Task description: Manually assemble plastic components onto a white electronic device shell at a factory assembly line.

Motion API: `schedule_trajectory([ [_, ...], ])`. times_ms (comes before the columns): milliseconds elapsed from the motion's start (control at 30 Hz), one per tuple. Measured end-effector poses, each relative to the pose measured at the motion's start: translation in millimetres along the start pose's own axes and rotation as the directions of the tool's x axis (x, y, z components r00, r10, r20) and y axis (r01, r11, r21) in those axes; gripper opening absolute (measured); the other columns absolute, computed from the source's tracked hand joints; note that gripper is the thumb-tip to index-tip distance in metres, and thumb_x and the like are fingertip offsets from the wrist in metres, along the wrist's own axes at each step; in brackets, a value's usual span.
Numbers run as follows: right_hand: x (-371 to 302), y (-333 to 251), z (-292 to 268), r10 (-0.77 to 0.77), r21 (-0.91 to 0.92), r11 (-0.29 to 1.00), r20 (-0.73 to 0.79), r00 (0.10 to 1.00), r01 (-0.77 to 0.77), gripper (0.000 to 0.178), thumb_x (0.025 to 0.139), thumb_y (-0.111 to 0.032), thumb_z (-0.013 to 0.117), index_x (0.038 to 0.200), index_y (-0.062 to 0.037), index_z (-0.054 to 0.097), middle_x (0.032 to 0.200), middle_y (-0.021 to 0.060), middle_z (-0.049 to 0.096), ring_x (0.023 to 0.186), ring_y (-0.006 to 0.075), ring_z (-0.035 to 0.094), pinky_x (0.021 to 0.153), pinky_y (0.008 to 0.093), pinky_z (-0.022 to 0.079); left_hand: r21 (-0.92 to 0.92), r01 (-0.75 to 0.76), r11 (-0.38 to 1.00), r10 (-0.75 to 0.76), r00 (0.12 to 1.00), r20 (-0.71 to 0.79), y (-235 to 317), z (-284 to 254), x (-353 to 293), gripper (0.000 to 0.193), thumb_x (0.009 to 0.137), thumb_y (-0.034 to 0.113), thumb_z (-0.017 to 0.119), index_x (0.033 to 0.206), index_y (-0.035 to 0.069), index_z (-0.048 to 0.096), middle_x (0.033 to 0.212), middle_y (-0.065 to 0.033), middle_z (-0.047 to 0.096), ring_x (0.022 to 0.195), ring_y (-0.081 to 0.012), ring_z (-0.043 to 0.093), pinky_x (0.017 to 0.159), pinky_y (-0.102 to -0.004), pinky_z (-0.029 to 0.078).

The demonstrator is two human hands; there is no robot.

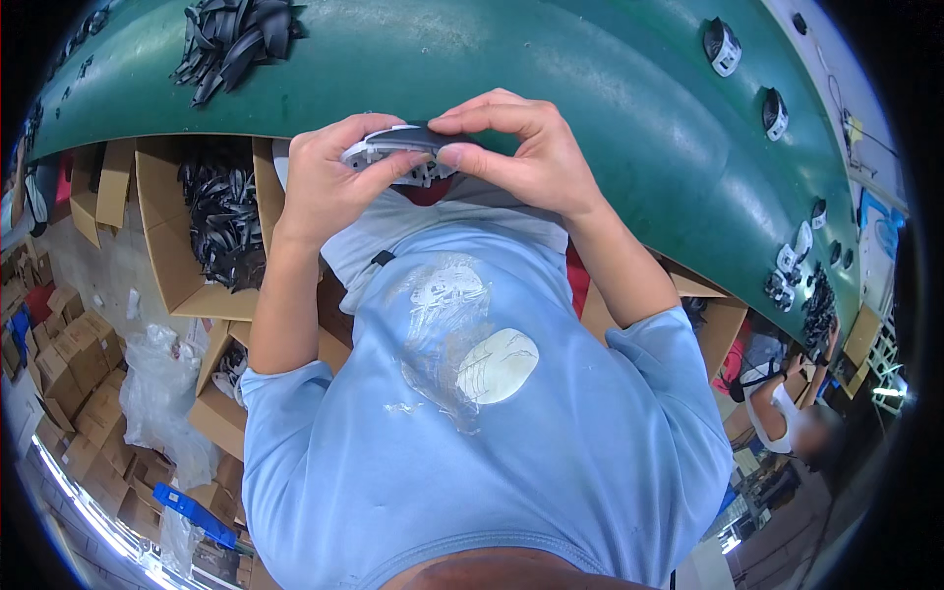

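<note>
Between both hands, close to my body at the table's edge, is a curved white plastic part [366, 149] with cut-outs along its lower side. A curved black plastic piece [418, 137] lies along its top. My left hand [332, 177] grips the white part's left end, thumb in front and fingers behind. At the other end, my right hand [536, 152] pinches the black piece between thumb and fingers. Whether the two pieces are fully joined I cannot tell.
A green table [629, 108] stretches beyond my hands. On it lie a heap of black curved pieces [236, 44] and black-and-white parts [725, 49]. Below the table's edge, a cardboard box [162, 231] holds more black pieces. Another person [782, 413] is at far right.
</note>
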State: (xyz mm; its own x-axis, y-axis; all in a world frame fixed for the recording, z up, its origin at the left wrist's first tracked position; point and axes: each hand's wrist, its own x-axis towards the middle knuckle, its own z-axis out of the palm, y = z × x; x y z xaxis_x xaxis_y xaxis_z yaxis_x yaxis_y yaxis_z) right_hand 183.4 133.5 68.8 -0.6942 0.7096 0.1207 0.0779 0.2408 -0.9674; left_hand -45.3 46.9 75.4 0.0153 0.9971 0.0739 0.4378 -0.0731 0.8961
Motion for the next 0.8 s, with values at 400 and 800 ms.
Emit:
schedule_trajectory([
  [400,0,6,-1,0.126,0.057,0.990,0.031,0.992,-0.127,0.026,0.084,-0.012,0.081,0.109,-0.0044,0.079,0.104,0.0105,0.075,0.097,0.0189,0.069,0.088,0.0309,0.053,-0.111,0.109,0.988,-0.103,0.993,0.053,-4,2,0,0.028,0.085,0.006,0.080,0.109,-0.005,0.072,0.091,-0.0085,0.077,0.082,-0.0122,0.072,0.075,-0.0261,0.057],
  [800,-3,10,4,-0.115,-0.164,0.980,0.003,0.993,0.114,0.031,0.081,-0.020,0.083,0.109,-0.0061,0.079,0.098,0.0092,0.076,0.091,0.0217,0.069,0.085,0.0341,0.054,-0.231,0.205,0.951,-0.189,0.978,0.090,-9,7,2,0.025,0.085,0.007,0.081,0.105,-0.004,0.073,0.089,-0.0058,0.076,0.080,-0.0096,0.069,0.073,-0.0243,0.055],
])
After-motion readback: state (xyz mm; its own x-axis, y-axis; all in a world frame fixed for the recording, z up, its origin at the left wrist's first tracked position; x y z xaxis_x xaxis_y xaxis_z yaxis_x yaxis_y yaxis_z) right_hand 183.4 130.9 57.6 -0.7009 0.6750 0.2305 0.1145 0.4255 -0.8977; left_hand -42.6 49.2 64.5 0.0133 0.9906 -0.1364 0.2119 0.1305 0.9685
